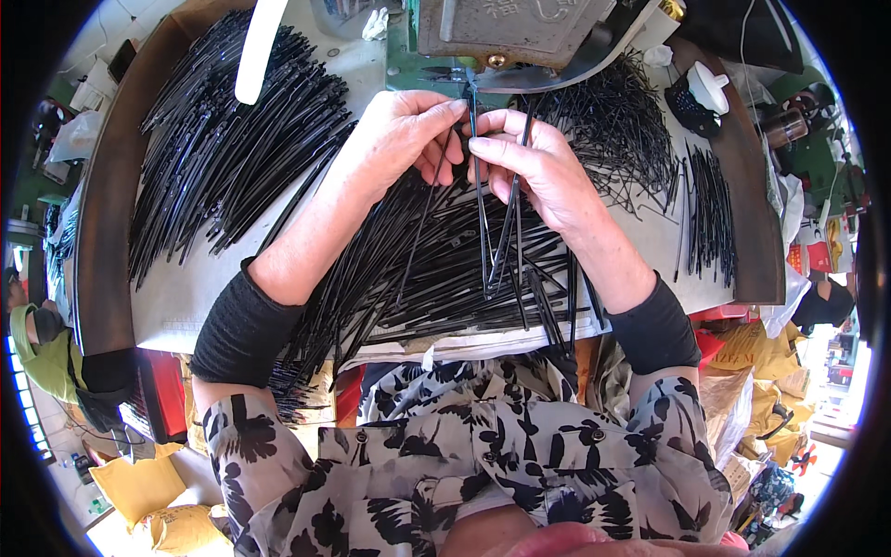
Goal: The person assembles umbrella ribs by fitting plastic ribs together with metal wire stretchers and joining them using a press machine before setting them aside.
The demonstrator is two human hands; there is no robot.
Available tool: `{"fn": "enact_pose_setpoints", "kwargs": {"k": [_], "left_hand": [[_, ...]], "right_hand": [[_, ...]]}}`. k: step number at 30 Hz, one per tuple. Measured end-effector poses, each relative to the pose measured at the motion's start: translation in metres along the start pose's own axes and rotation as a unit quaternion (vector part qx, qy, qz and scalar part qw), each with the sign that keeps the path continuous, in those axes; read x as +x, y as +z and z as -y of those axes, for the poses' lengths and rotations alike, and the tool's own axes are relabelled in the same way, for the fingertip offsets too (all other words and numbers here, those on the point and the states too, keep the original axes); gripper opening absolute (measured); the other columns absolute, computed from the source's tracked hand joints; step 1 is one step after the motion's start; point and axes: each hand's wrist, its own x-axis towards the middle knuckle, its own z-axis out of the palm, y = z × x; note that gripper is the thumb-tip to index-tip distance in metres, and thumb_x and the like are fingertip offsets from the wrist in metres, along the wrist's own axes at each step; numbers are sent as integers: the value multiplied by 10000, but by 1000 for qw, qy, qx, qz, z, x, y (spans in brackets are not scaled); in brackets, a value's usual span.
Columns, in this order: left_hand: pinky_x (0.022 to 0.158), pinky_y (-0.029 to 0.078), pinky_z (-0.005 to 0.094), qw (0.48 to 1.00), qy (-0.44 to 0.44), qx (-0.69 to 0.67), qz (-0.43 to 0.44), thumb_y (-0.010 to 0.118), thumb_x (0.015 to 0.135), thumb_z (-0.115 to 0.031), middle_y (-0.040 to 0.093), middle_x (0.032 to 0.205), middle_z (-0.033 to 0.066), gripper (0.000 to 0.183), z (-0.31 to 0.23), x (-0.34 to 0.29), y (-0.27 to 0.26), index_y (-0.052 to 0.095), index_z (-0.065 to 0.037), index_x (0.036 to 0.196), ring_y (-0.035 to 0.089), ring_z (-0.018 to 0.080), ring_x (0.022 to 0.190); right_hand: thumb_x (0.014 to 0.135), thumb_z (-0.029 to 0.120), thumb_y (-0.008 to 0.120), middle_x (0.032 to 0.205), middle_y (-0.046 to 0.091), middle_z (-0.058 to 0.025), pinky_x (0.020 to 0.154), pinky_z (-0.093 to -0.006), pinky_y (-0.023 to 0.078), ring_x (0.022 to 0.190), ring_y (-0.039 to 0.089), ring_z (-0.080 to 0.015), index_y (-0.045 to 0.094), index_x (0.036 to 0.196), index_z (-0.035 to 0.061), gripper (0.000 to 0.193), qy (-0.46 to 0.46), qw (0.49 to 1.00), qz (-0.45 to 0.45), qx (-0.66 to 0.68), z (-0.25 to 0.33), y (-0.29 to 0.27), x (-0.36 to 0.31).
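Both hands meet at the far middle of the table, just in front of a machine's grey metal head [506,35]. The fingers of my left hand [404,130] are pinched on a thin black rod near the machine's working point [471,76]. My right hand [538,162] is closed around several thin black rods [484,227], which hang down toward me and fold back at the lower end. Below the hands spreads a pile of similar black rods [436,255]. What the left fingertips grip exactly is partly hidden.
A large heap of black rods [237,139] lies at the left. Thinner black pieces [613,130] are tangled at the right, beside a neat bundle [713,218]. Brown raised edges [107,223] flank the table. A white curved bar [260,51] hangs over the left heap.
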Motion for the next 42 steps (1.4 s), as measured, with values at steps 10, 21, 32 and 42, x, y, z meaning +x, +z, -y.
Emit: {"fn": "enact_pose_setpoints", "kwargs": {"k": [10,21,32,42], "left_hand": [[399,421,190,998,19,58,-10,513,920,-254,590,597,43,314,1,0,1,615,39,870,561,99,442],[377,435,212,997,20,76,-5,507,913,-218,591,555,73,322,-4,5,0,616,58,790,562,120,419],[357,377,200,998,-7,56,5,546,897,-266,574,546,53,330,-4,5,-3,615,28,765,526,98,389],[381,342,206,990,0,136,-48,580,871,-278,558,570,31,314,-11,3,4,646,23,809,478,81,402]], "right_hand": [[846,209,615,715,610,-65,443,-160,390,496,507,-53,550,996,18,251,25,999,22,-13,6,-3,1],[831,184,633,703,613,-78,424,-169,388,480,517,-68,561,985,11,242,49,998,16,42,6,-5,4],[816,191,650,731,625,-77,462,-176,397,508,526,-70,598,939,12,223,62,992,22,110,3,-2,3],[837,272,605,606,547,-37,389,-207,344,441,467,-88,592,828,26,247,30,985,43,162,-4,-2,0]]}}
